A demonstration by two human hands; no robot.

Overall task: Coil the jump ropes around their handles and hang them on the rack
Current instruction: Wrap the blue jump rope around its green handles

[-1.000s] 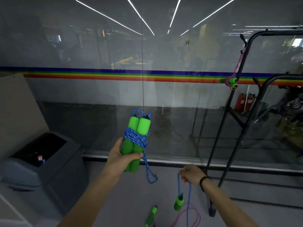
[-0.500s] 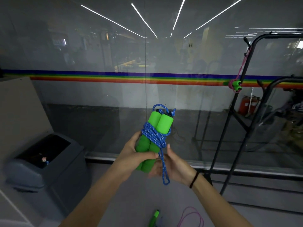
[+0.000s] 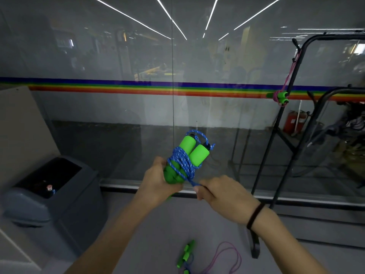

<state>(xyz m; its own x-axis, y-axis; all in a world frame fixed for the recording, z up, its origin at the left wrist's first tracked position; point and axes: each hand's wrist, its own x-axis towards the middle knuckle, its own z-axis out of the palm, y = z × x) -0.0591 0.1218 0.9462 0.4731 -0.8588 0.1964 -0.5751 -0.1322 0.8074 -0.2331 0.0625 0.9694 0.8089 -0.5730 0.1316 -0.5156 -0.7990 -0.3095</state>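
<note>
My left hand (image 3: 160, 182) grips the lower part of two green foam handles (image 3: 194, 152) held side by side, with blue jump rope (image 3: 182, 163) wound several times around them. My right hand (image 3: 219, 191) pinches the free end of that blue rope just below the coil and holds it taut. On the black rack (image 3: 296, 80) at the right a coiled pink rope with green handles (image 3: 279, 96) hangs from a hook. More green handles (image 3: 186, 254) and a loose pink rope (image 3: 227, 258) lie on the floor below my arms.
A grey bin (image 3: 49, 196) with an open dark top stands at the left. A glass wall with a rainbow stripe (image 3: 138, 89) runs straight ahead. The rack's black foot (image 3: 254, 246) rests on the floor near my right forearm.
My right hand rose from the ropes on the floor, came to the bundle and took the loose blue end, pulling it tight. The bundle shifted right and tilted.
</note>
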